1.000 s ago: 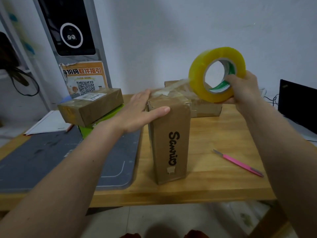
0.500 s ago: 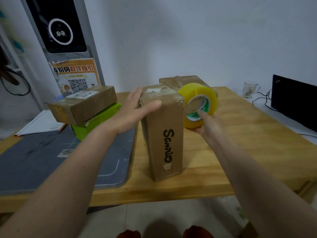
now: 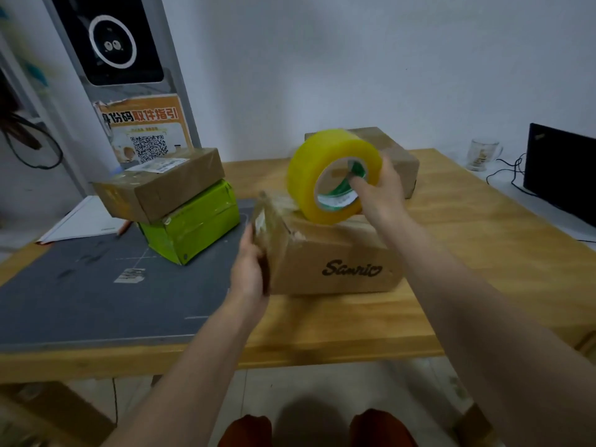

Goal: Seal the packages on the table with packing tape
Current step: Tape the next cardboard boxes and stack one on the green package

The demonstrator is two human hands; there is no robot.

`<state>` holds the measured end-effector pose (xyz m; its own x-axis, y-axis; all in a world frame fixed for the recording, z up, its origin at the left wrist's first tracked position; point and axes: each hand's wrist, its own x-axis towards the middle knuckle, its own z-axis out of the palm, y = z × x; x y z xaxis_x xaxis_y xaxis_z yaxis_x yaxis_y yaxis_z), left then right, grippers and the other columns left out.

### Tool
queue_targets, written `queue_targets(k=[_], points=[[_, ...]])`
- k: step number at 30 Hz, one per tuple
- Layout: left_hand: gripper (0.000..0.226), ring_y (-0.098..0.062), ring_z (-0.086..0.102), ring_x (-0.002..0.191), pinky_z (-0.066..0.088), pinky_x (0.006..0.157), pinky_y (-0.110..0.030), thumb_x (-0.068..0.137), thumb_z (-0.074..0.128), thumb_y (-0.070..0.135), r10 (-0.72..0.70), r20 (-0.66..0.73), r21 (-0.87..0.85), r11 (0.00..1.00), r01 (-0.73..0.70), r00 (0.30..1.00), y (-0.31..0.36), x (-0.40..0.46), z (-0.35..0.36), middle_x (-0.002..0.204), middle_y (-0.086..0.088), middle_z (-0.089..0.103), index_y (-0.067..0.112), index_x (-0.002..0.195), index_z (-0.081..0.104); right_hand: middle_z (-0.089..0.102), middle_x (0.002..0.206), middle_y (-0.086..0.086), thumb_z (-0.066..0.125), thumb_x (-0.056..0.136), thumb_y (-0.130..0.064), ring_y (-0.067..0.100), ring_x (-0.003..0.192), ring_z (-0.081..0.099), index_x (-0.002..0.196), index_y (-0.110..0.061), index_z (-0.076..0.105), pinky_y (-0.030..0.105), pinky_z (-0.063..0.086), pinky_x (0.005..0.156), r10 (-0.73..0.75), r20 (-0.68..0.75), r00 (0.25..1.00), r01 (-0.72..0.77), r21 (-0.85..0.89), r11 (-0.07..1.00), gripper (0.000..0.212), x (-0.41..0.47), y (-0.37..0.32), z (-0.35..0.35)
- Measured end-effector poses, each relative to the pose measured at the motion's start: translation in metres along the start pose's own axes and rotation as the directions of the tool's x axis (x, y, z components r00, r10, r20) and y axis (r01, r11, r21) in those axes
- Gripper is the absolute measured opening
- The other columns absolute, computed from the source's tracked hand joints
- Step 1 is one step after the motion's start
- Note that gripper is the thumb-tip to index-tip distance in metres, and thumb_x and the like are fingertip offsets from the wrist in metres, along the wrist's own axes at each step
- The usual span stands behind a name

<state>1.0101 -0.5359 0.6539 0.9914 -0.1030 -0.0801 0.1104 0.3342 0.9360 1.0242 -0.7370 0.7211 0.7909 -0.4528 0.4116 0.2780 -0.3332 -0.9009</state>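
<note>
Four packages are seen on the table (image 3: 483, 253), and the Sanrio box (image 3: 335, 262) is taken as the landmark: it lies on its long side near the front edge, partly on the grey mat (image 3: 80, 285). Its left end is gripped by the left hand (image 3: 250, 269), fingers curled round the crumpled, taped flap. Resting on its top face is the tape roll (image 3: 325, 175), held by the right hand (image 3: 380, 195) with fingers hooked through the core. Behind the box another brown package (image 3: 400, 156) is partly hidden by the roll; to its left a brown parcel (image 3: 161, 182) is stacked on a green one (image 3: 193, 227). Far right of it a glass (image 3: 482, 153) and a dark screen (image 3: 561, 169) are seen. The box is judged light and fairly stiff along its walls but soft at the creased end, so it is best steadied by its edges and corners rather than by the flaps. The roll is judged rigid and moderately heavy; the core is the sure hold, since the outer film looks slick. Whether a strip runs from roll to box cannot be told through the blur.
</note>
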Motion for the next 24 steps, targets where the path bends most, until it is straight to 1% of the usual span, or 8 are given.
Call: queue_targets(k=[3,6,8,10,13,16,21,24], points=[[0.049,-0.020,0.042,0.136,0.037,0.111,-0.040,0.098,0.038,0.009,0.077,-0.084,0.422,0.906,-0.034,0.994,-0.016,0.000,-0.009,0.149,0.000,0.044,0.026,0.144,0.045,0.052,0.098,-0.016,0.055,0.096,-0.009,0.013,0.101,0.052,0.126,-0.019,0.049,0.025,0.039,0.080,-0.037,0.116,0.993,0.050,-0.118,0.992,0.031,-0.017,0.015,0.016],[0.060,0.003,0.038,0.135,0.039,0.100,-0.012,0.095,0.058,0.027,0.158,0.277,0.394,0.881,-0.262,0.948,-0.018,0.000,-0.016,0.143,0.027,0.044,0.033,0.149,0.032,0.051,0.094,-0.012,0.052,0.099,-0.017,0.014,0.091,0.051,0.116,-0.020,0.047,0.026,0.041,0.069,0.023,0.135,0.991,-0.005,-0.132,0.991,0.018,-0.034,0.033,0.032],[0.084,0.007,0.045,0.127,0.045,0.096,-0.014,0.076,0.077,0.048,0.090,0.444,0.463,0.828,-0.315,0.892,-0.018,0.000,-0.016,0.134,0.033,0.048,0.040,0.144,0.029,0.054,0.093,-0.008,0.056,0.098,-0.021,0.015,0.090,0.053,0.111,-0.017,0.050,0.023,0.041,0.065,0.102,0.072,0.992,-0.095,-0.095,0.991,0.014,-0.040,0.040,0.037],[0.103,-0.005,0.041,0.132,0.042,0.107,-0.032,0.060,0.086,0.056,0.076,0.394,0.622,0.712,-0.326,0.916,-0.020,0.008,-0.012,0.144,0.018,0.041,0.037,0.144,0.028,0.060,0.099,0.000,0.064,0.093,-0.026,0.018,0.093,0.057,0.111,-0.012,0.057,0.028,0.045,0.068,0.172,0.060,0.983,-0.163,-0.135,0.977,0.023,-0.043,0.043,0.037],[0.109,-0.014,0.029,0.139,0.033,0.109,-0.033,0.057,0.089,0.054,0.113,0.306,0.719,0.623,-0.307,0.945,-0.022,0.019,-0.005,0.149,0.007,0.032,0.031,0.145,0.028,0.066,0.093,0.006,0.071,0.087,-0.027,0.021,0.086,0.063,0.100,-0.010,0.064,0.035,0.053,0.066,0.194,0.089,0.977,-0.173,-0.202,0.964,0.023,-0.040,0.043,0.034],[0.109,-0.015,0.025,0.141,0.031,0.110,-0.034,0.056,0.087,0.060,0.116,0.324,0.744,0.582,-0.328,0.939,-0.024,0.026,-0.004,0.150,0.008,0.030,0.035,0.145,0.029,0.065,0.094,0.004,0.069,0.090,-0.027,0.018,0.082,0.060,0.098,-0.014,0.062,0.025,0.044,0.057,0.197,0.091,0.976,-0.179,-0.171,0.969,0.017,-0.034,0.043,0.028],[0.137,-0.011,0.014,0.146,0.025,0.118,-0.040,0.049,0.081,0.072,0.033,0.336,0.789,0.536,-0.300,0.941,-0.020,0.025,-0.004,0.159,0.014,0.020,0.032,0.156,0.007,0.066,0.108,0.010,0.063,0.094,-0.021,0.027,0.100,0.061,0.109,-0.008,0.063,0.042,0.052,0.085,0.188,0.076,0.979,-0.167,-0.223,0.960,0.020,-0.012,0.045,0.009],[0.142,-0.007,0.006,0.147,0.019,0.118,-0.038,0.044,0.075,0.075,-0.011,0.322,0.808,0.524,-0.268,0.947,-0.017,0.021,-0.003,0.161,0.018,0.009,0.029,0.157,0.003,0.062,0.102,0.004,0.063,0.094,-0.018,0.023,0.097,0.057,0.106,-0.010,0.061,0.034,0.045,0.079,0.163,-0.060,0.985,-0.174,-0.298,0.939,0.014,0.008,0.050,-0.018]])
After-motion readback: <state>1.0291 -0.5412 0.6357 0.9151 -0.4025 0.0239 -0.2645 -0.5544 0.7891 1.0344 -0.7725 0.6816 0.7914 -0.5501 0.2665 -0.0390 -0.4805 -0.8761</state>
